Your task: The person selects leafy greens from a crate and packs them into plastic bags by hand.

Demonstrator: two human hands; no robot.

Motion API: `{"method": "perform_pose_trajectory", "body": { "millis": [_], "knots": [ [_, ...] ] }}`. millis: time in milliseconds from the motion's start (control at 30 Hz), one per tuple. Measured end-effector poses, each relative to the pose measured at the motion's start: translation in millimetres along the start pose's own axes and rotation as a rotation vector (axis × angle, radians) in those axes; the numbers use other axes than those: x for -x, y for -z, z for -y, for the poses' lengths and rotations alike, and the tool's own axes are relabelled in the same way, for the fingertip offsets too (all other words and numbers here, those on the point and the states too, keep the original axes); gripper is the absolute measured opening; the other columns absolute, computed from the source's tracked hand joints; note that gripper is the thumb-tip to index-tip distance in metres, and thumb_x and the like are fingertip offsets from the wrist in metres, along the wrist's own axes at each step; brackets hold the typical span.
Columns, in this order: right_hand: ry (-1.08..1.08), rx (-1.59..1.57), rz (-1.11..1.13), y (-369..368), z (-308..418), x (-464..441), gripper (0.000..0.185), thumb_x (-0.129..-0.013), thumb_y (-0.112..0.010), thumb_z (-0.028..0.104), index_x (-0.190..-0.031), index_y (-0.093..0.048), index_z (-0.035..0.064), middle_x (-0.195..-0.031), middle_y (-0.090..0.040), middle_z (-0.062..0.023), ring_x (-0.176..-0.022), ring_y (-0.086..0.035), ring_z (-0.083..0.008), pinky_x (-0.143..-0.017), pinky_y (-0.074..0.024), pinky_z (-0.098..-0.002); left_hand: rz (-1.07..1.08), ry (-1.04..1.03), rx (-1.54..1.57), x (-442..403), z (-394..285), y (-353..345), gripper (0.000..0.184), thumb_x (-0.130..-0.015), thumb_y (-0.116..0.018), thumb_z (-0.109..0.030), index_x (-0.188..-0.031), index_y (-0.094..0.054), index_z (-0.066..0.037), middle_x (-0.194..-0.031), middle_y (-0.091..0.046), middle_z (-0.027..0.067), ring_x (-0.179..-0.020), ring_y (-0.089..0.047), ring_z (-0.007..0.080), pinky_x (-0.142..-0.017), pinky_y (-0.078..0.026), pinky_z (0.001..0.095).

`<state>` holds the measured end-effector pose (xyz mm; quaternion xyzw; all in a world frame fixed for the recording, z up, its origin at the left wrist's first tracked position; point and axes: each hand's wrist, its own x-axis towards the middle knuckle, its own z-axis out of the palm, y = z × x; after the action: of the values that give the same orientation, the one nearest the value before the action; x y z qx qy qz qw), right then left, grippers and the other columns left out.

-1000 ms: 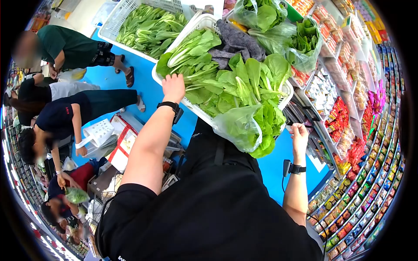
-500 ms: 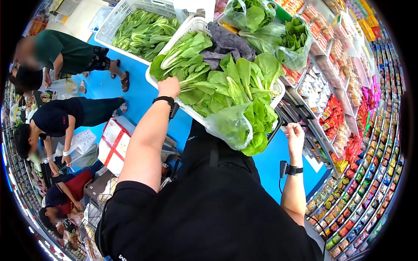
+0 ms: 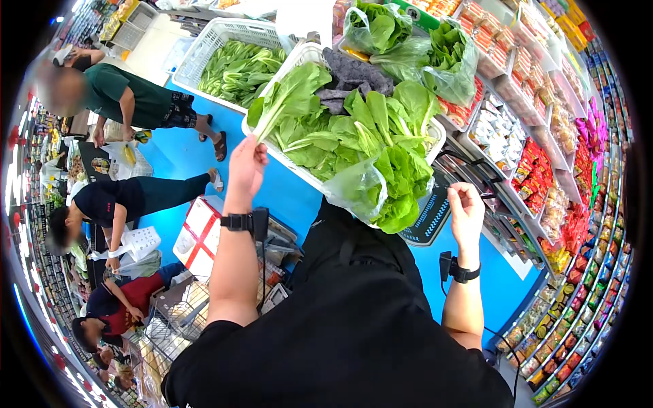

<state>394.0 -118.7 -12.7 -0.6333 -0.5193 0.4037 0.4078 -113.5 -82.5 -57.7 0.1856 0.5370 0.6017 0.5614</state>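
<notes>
My left hand (image 3: 248, 166) pinches the pale stem end of a long leafy green (image 3: 280, 105), at the near left corner of a white basket (image 3: 299, 173). The green's broad leaves lean over the other greens in the basket. More loose leafy greens (image 3: 381, 119) fill this basket, and a bunch in a clear plastic bag (image 3: 354, 189) lies at its front edge. My right hand (image 3: 467, 212) is raised with curled fingers beside a dark flat panel (image 3: 430, 214), to the right of the basket. Nothing shows between those fingers.
A dark grey cloth (image 3: 350, 75) lies in the basket's back. Behind left stands another white crate (image 3: 235, 30) of greens. Bagged greens (image 3: 452, 64) and bins of packaged snacks (image 3: 534, 163) line the right. Several people (image 3: 132, 98) and a shopping cart (image 3: 180, 313) are at left.
My left hand has drawn back toward me, the leafy green's stem now in its fingers and its leaves lifted above the others. My right hand stays raised, its fingers still curled.
</notes>
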Motion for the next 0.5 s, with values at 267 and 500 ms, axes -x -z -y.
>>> {"method": "perform_pose_trajectory", "body": {
  "millis": [267, 500],
  "knots": [
    [0.143, -0.093, 0.303, -60, 65, 26, 0.018, -0.097, -0.074, 0.009, -0.112, -0.074, 0.0001, -0.096, -0.074, -0.005, -0.08, -0.066, -0.0086, -0.073, -0.0538, -0.0252, 0.278, 0.286, 0.456, 113, 40, -118, 0.048, -0.115, -0.044, -0.044, -0.123, -0.064, -0.001, -0.087, -0.058, -0.0011, -0.076, -0.051, 0.0114, -0.073, -0.046, 0.0307],
    [-0.028, -0.461, 0.378, -88, 74, 53, 0.047, -0.103, -0.071, 0.016, -0.144, -0.057, -0.0007, -0.119, -0.072, -0.0048, -0.087, -0.061, -0.0052, -0.076, -0.0522, -0.0237, 0.265, -0.262, -0.32, 164, 68, -166, 0.032, -0.106, -0.065, -0.016, -0.134, -0.066, 0.001, -0.111, -0.073, 0.0091, -0.089, -0.067, 0.0149, -0.079, -0.055, 0.0302]
  ]
}}
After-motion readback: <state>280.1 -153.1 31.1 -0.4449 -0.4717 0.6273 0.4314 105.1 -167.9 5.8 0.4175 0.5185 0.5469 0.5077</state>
